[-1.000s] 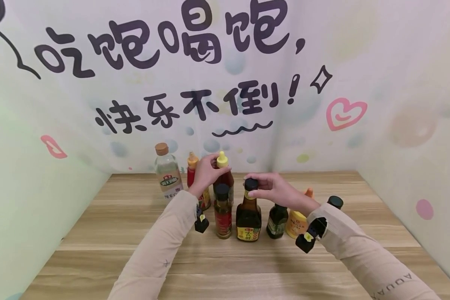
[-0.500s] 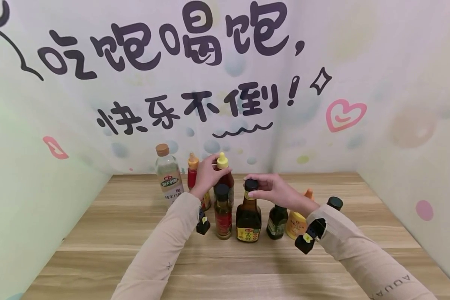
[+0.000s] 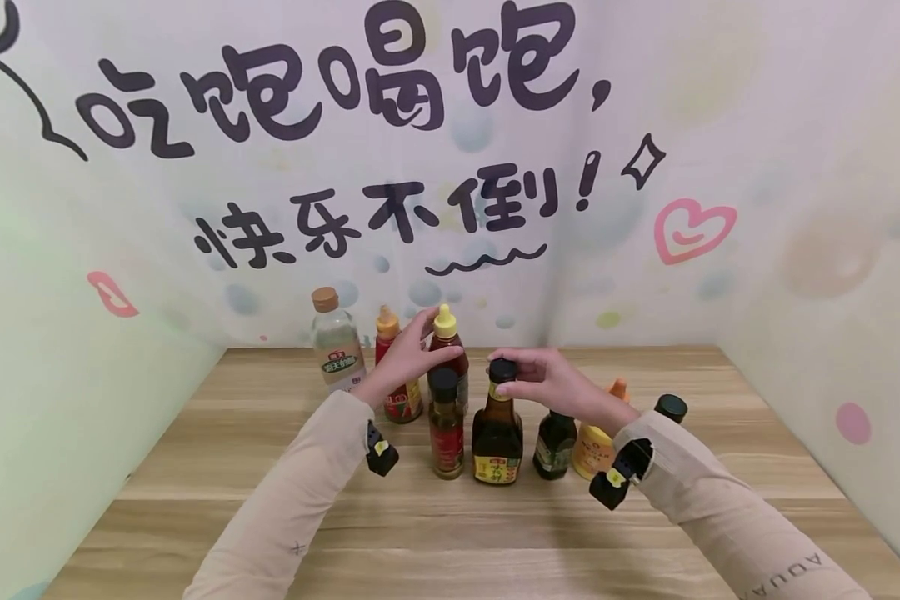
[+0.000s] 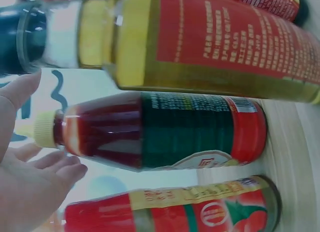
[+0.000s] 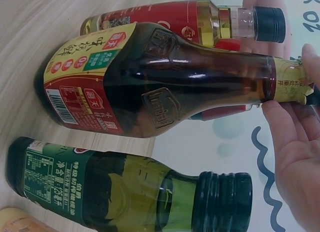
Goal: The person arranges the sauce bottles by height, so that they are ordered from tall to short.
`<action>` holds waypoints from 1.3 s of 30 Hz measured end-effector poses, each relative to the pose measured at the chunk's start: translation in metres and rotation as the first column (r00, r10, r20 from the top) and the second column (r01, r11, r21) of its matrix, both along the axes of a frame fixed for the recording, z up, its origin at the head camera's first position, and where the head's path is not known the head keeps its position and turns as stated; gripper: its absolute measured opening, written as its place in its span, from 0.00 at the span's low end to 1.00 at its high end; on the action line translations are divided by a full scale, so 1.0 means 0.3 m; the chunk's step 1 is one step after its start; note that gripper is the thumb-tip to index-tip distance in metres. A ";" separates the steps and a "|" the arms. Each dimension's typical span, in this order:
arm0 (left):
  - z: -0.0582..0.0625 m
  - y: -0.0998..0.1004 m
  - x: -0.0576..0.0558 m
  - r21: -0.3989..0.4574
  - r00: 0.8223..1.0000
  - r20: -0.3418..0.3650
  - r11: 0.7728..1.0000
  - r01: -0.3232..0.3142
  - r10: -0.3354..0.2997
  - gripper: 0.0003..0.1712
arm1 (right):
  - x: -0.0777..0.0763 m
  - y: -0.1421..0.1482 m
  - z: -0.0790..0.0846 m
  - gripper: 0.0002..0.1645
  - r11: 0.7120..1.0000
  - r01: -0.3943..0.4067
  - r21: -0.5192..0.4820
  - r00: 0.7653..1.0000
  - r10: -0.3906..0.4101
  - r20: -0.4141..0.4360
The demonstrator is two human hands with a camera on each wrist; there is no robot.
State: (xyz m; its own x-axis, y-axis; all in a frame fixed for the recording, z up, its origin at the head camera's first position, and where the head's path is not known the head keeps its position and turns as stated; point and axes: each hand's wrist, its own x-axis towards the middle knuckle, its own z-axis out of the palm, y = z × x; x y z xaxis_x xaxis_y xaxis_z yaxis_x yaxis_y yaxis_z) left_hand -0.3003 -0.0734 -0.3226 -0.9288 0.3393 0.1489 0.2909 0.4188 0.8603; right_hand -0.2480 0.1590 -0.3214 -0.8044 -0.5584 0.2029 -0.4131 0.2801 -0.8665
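Note:
My right hand [image 3: 558, 385] grips the neck of a dark soy sauce bottle [image 3: 497, 437] just below its black cap. In the right wrist view, fingers and thumb bracket the yellow neck band. My left hand [image 3: 408, 357] is beside the yellow-capped, dark red sauce bottle [image 3: 456, 360], its thumb and fingers spread around the cap. The left wrist view shows a relaxed hand, apparently apart from that bottle [image 4: 105, 129]. In front of it stands a slim oil bottle [image 3: 446, 442] with a red label and black cap.
Left of these stand a red ketchup bottle [image 3: 402, 406] and a tall clear vinegar bottle [image 3: 337, 346]. To the right are a small green olive oil bottle [image 3: 555, 446], a yellow squeeze bottle [image 3: 592, 450] and a black-capped bottle [image 3: 671, 407]. A printed backdrop [image 3: 607, 250] closes the table's [image 3: 450, 542] rear.
My left hand's fingers have loosened from around the yellow-capped bottle, and its wrist has shifted left and down, uncovering more of the ketchup bottle. My right hand has stayed on the soy sauce bottle.

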 end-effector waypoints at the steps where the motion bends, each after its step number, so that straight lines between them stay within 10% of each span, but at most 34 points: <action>1: 0.005 -0.006 0.007 0.005 1.000 -0.006 1.000 0.001 -0.001 0.43 | 0.000 -0.001 0.000 0.25 1.000 -0.003 -0.003 1.000 0.003 0.000; 22: 0.058 -0.062 0.145 0.063 0.978 -0.146 0.986 0.156 -0.146 0.32 | 0.002 -0.002 0.002 0.26 1.000 0.006 -0.018 1.000 -0.005 0.016; 39: -0.074 -0.040 0.183 0.077 0.978 -0.044 0.975 0.208 -0.205 0.29 | -0.003 -0.003 -0.007 0.26 1.000 0.007 -0.015 1.000 -0.007 0.002</action>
State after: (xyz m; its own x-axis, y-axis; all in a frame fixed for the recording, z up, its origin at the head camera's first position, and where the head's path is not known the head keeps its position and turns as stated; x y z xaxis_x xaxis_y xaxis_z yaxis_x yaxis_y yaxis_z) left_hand -0.2454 -0.0854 -0.3447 -0.8335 0.5087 0.2156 0.3951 0.2760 0.8762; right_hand -0.2488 0.1580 -0.3236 -0.8085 -0.5500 0.2094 -0.4094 0.2700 -0.8715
